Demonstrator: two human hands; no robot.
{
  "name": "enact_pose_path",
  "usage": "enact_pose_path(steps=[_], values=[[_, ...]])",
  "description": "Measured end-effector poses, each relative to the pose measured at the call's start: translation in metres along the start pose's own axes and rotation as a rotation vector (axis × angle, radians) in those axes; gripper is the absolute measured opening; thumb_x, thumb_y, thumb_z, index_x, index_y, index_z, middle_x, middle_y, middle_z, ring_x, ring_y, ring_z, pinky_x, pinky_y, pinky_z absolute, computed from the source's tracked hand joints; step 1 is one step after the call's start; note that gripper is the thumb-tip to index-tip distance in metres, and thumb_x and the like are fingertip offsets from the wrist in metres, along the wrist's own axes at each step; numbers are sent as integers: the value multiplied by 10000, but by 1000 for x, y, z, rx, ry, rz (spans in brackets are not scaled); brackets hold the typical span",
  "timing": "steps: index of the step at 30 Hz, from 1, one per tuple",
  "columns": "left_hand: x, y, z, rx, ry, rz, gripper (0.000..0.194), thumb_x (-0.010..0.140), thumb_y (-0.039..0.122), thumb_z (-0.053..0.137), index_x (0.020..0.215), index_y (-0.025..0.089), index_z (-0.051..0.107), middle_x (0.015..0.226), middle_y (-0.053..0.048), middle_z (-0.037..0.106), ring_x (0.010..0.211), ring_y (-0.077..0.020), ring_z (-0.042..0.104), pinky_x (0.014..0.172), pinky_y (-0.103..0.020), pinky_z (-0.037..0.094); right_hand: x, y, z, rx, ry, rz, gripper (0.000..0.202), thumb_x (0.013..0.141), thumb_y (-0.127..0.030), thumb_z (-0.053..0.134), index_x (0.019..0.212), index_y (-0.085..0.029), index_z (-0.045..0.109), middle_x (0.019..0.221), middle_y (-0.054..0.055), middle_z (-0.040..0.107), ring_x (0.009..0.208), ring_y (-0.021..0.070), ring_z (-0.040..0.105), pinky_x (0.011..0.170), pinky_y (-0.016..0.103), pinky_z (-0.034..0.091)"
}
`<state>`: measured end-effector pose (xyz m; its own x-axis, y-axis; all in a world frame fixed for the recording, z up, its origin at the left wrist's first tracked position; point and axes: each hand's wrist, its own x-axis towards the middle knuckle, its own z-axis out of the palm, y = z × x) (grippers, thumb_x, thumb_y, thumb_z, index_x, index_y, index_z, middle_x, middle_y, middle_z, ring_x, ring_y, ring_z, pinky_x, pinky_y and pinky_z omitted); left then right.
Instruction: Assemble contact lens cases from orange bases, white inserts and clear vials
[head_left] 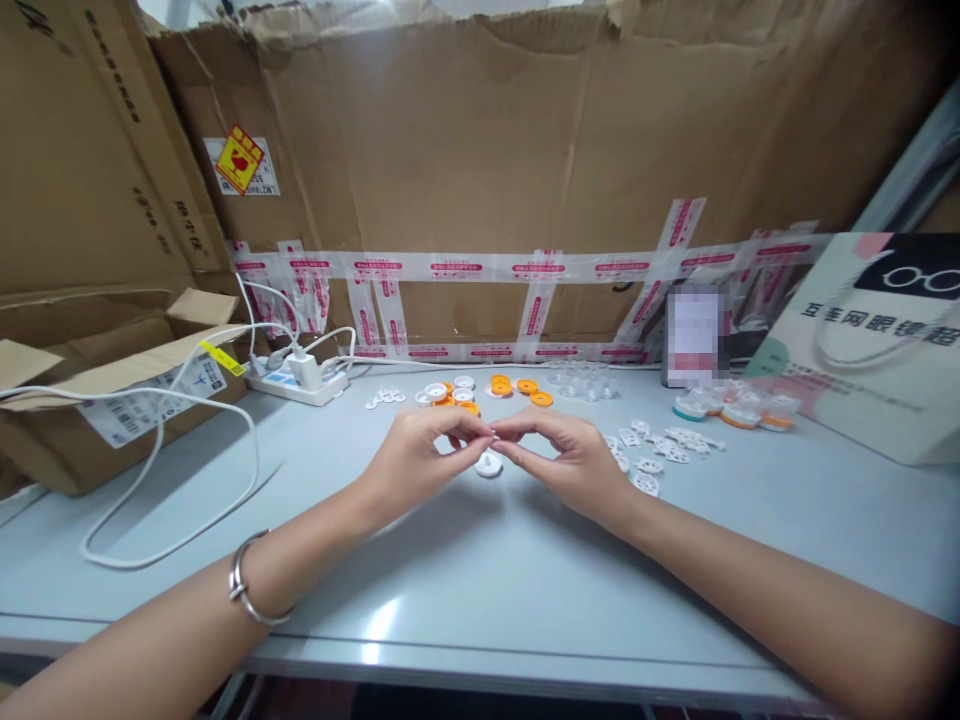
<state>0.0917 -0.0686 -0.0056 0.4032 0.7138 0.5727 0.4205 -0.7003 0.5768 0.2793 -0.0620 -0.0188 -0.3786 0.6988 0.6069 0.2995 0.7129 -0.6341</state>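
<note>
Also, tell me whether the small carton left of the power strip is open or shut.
Open: the carton has its flaps spread, and part of its inside shows.

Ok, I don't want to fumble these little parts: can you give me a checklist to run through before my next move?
1. Both hands together: ok; the left hand and right hand meet at the fingertips.
2. Small part securely pinched: cannot tell; anything between the fingertips is too small to make out.
3. White disc close by: ok, on the table just below the fingertips.
4. Cable clear of the arm: ok, it loops left of the left forearm.
5. Left wrist bare: not ok, a bracelet is on it.
</note>
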Motion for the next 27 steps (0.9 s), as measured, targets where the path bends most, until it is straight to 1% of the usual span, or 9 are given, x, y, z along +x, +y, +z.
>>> enact_pose_path(steps=[2,5,7,9,12,15,19,23,27], values=[[1,0,2,-46,3,-61,113,802,240,583,814,178,677,752,-13,700,682,-125,623,634,-225,485,0,1,0,3,23,-30,102,799,-260,596,855,-231,676,834,17,708,777,165,651,746,312,509],[3,-7,1,-94,-46,-145,160,806,294,584,864,171,667,816,-30,697,738,-145,631,682,-252,494,0,5,-1,-31,22,-6,100,802,-248,580,826,-234,676,816,14,708,766,167,651,732,316,513],[2,-14,1,-20,-83,-155,235,785,357,601,925,172,641,892,-45,676,798,-167,616,717,-281,487,2,10,-2,-72,6,33,105,797,-238,570,813,-226,673,799,14,704,745,165,645,706,309,513],[1,-20,4,123,-134,-145,351,738,424,635,982,173,607,986,-68,636,890,-204,580,769,-321,466,3,15,-4,-109,-22,68,107,788,-222,563,794,-212,670,781,14,699,726,160,639,686,295,510],[-1,-27,12,265,-250,-143,454,683,481,667,994,163,578,1033,-93,584,953,-243,534,813,-357,431,6,24,-7,-137,-102,92,116,775,-190,553,792,-195,668,780,15,694,724,151,636,689,276,508],[0,-31,18,256,-324,-147,370,712,463,645,916,162,577,941,-77,578,884,-223,538,761,-327,429,7,30,-10,-149,-198,41,131,771,-165,544,815,-187,665,788,24,687,724,144,631,699,266,505],[3,-34,19,186,-354,-154,259,753,393,619,881,171,589,878,-51,578,818,-184,530,708,-286,416,6,32,-12,-190,-289,-69,134,794,-180,532,816,-191,663,797,45,680,731,153,621,705,285,496],[4,-38,19,95,-363,-210,280,714,351,674,924,176,613,891,-43,587,813,-164,534,701,-265,418,5,33,-10,-240,-323,-168,149,818,-204,516,806,-196,664,787,60,666,737,162,608,685,290,489],[5,-40,21,39,-349,-270,307,665,341,718,907,176,626,858,-31,586,783,-152,537,679,-249,424,4,35,-8,-301,-348,-228,178,837,-194,484,828,-206,661,810,62,659,763,157,610,689,275,488]])
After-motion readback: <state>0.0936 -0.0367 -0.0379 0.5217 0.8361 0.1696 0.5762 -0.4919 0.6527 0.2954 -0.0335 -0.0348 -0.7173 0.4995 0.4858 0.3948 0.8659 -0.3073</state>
